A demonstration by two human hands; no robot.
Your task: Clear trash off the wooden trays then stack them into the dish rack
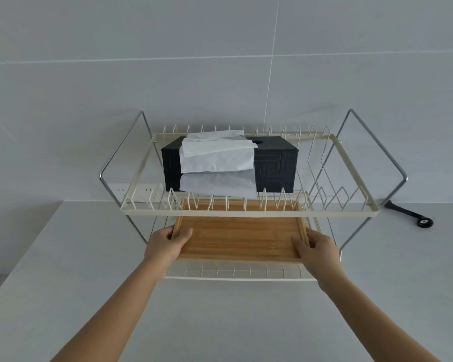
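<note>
**Both hands hold a wooden tray on the rack's lower tier**

Bare forearms reach up from the bottom edge over the pale grey counter (pixel 63 257), one from each lower corner, and meet the near end of a wooden tray (pixel 237 237). At the left, the left hand (pixel 168 242) grips the tray's near left corner, thumb lying on the inner floor and fingers wrapped under the raised rim. The tray lies flat and appears bare, with nothing on its bamboo-coloured surface. It sits within the lower tier of the dish rack (pixel 246 212), its far end tucked beneath the upper tier and its near edge just behind the lower tier's front wire grid. At the right, the right hand (pixel 315 248) clasps the near right corner in the same manner, thumb on top and fingers curled around the rim.

On the upper tier, toward the left half, stands a black tissue box (pixel 275 165) with an embossed pattern. White tissues (pixel 217 158) spill out of its top and drape down its front face. Chrome side frames rise at both ends of the rack. Far right on the counter, near the wall, lies a small black tool (pixel 413 215).
</note>
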